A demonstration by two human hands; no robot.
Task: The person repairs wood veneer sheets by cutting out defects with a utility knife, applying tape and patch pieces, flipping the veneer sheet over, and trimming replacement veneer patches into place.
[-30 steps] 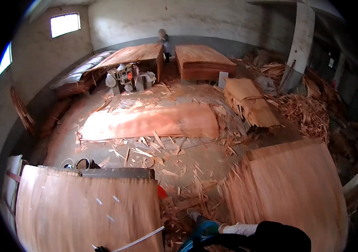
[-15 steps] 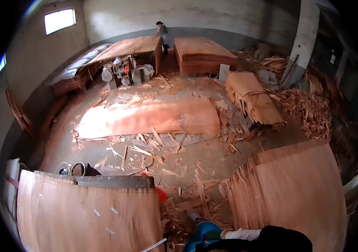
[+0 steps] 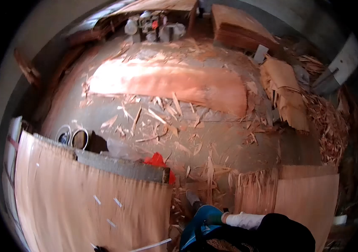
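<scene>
Only a small dark part of my left hand [image 3: 100, 249] shows at the bottom edge, over a wide wood sheet [image 3: 82, 197]. Beside it lie a short white tip and a long white strip [image 3: 153, 245]; its fingers are mostly cut off, so its grip is unclear. My right hand [image 3: 216, 218], green-covered below a white cuff [image 3: 244, 220], is against the blue cloth [image 3: 198, 222] at my body. Its fingers cannot be made out. Several short white tape pieces [image 3: 117, 202] lie on the wood sheet.
Another sheet stack [image 3: 307, 193] stands at the right. Beyond are scraps on the floor, a long veneer sheet [image 3: 170, 82], a folded pile [image 3: 286, 92] and a small machine [image 3: 151, 27]. A red object [image 3: 156, 160] and round containers [image 3: 79, 139] sit behind the left sheet.
The view has tilted down and turned, so the far stacks sit higher and the distant person is mostly out of frame. The dark part of my left hand shows again at the bottom.
</scene>
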